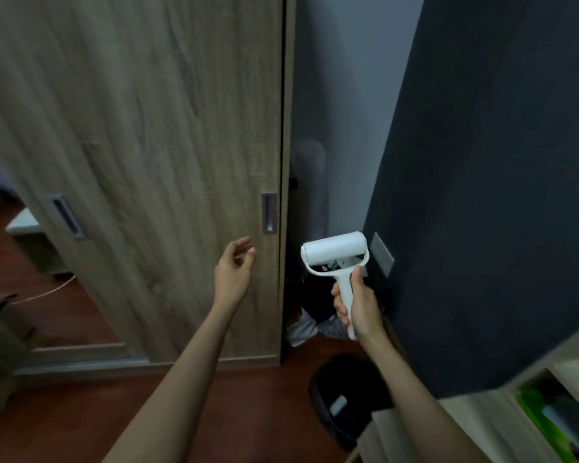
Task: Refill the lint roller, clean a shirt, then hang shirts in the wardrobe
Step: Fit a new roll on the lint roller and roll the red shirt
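Right hand (356,307) grips the white lint roller (336,262) handle at lower centre-right, roll upright; left hand (234,269) loose, empty, fingers relaxed near the wardrobe door (147,145) recessed handle (268,212); clothes heap (310,324) behind door edge blurred, mostly hidden.

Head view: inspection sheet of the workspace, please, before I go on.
Surface: wood floor.
Job's things: roller, white roll fitted; wardrobe door, against its right frame; no shirt plainly seen.
Clutter: black object on the floor; cloth heap in the gap right of the door.
Grips: left hand open, empty, near the door handle; right hand holds the roller's stem.
Cables: pale cable on the floor, left.
Surroundings: dark wall right; shelf lower right.
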`<state>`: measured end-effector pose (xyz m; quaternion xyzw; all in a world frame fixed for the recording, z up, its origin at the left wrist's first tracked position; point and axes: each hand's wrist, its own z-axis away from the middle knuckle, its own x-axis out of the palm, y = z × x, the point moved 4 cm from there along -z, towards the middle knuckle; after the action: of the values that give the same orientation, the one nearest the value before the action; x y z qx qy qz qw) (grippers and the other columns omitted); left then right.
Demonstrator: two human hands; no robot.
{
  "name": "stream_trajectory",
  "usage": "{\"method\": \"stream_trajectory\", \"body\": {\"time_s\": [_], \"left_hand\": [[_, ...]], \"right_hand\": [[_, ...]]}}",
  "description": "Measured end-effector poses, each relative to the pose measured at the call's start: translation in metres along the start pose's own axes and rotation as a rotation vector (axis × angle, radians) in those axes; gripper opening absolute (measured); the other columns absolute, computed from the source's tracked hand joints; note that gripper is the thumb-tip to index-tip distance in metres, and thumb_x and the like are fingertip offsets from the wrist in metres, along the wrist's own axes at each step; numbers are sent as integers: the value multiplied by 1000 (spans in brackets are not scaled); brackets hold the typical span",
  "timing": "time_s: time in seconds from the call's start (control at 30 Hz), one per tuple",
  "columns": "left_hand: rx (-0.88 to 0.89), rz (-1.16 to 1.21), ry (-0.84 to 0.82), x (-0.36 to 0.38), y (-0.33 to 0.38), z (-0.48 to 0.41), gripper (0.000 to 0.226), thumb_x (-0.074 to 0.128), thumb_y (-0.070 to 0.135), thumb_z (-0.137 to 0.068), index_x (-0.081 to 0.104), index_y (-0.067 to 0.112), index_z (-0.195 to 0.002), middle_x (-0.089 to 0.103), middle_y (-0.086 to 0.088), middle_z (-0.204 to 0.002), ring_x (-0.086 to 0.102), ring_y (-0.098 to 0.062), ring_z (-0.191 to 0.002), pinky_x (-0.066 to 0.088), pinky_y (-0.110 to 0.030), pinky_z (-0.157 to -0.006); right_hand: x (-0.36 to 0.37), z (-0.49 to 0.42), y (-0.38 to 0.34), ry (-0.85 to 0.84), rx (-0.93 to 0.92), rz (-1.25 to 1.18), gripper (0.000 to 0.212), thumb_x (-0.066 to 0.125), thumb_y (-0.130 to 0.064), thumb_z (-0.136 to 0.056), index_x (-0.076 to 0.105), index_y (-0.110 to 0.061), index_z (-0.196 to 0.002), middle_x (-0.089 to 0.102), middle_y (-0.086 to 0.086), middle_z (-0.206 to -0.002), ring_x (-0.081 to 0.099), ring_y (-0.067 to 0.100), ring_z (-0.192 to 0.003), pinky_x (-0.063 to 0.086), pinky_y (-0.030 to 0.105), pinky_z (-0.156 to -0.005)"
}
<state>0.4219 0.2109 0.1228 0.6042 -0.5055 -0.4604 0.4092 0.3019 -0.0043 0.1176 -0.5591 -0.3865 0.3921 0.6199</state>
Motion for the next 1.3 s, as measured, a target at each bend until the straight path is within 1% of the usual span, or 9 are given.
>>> {"method": "stream_trajectory", "body": {"time_s": [0.13, 0.27, 0.43, 0.57, 0.7, 0.77, 0.9, 1.07, 1.3], "left_hand": [[-9, -71, 73, 7, -9, -47, 28, 61, 20, -93, 62, 14, -120, 68, 0, -111, 62, -7, -97, 47, -9, -81], [73, -239, 120, 27, -20, -89, 41, 63, 25, -91, 56, 12, -128, 61, -6, -126, 58, -20, -113, 48, -32, -95], [220, -584, 149, 51, -31, -134, 77, 69, 33, -85, 30, 15, -149, 19, -11, -159, 27, -33, -142, 34, -50, -108], [252, -831, 144, 63, -47, -176, 109, 76, 45, -74, 6, 21, -154, -1, -21, -160, 6, -42, -146, 24, -57, -111], [259, -942, 111, 76, -62, -207, 129, 79, 54, -65, -10, 22, -153, -3, -24, -157, 4, -48, -144, 19, -64, -112], [261, -931, 117, 82, -67, -214, 130, 78, 54, -66, -13, 21, -152, -6, -24, -157, 1, -49, -143, 15, -65, -111], [358, -906, 124, 86, -78, -217, 119, 73, 47, -73, -13, 24, -152, -31, -16, -155, -20, -43, -143, 5, -65, -111], [407, -896, 119, 79, -82, -219, 120, 74, 44, -70, -12, 26, -152, -30, -15, -155, -16, -45, -143, 1, -64, -111], [428, -902, 132, 40, -92, -229, 116, 73, 44, -72, -9, 27, -153, -29, -15, -156, -25, -40, -142, 4, -66, -110]], "right_hand": [[31, -34, -10, 6, -30, -53, 63, 21, -52, -98, 53, -8, -67, 35, -1, -41, 29, 9, -33, 23, 19, -34], [51, -66, -19, 9, -48, -46, 63, 19, -51, -100, 54, -9, -68, 36, -2, -42, 30, 10, -33, 24, 20, -34], [61, -113, -24, 27, -45, -81, 62, 20, -50, -100, 53, -8, -68, 35, -2, -41, 29, 9, -33, 23, 19, -34], [65, -153, -22, 34, -40, -100, 63, 21, -52, -99, 54, -8, -67, 35, -3, -41, 29, 9, -33, 23, 20, -34], [68, -183, -22, 29, -46, -101, 64, 21, -54, -96, 54, -7, -68, 35, -1, -41, 28, 10, -33, 22, 20, -33], [71, -192, -23, 20, -45, -93, 65, 21, -55, -95, 53, -5, -68, 35, -2, -40, 28, 9, -33, 21, 20, -33], [79, -204, -28, 25, -60, -104, 63, 25, -59, -90, 53, -7, -66, 35, 0, -42, 28, 10, -33, 21, 20, -34], [92, -213, -34, 31, -88, -91, 62, 21, -49, -99, 53, -8, -65, 35, 0, -42, 29, 10, -33, 22, 19, -33], [119, -207, -37, 48, -116, -109, 63, 25, -58, -91, 55, -8, -66, 35, 0, -42, 30, 10, -35, 24, 21, -34]]}}
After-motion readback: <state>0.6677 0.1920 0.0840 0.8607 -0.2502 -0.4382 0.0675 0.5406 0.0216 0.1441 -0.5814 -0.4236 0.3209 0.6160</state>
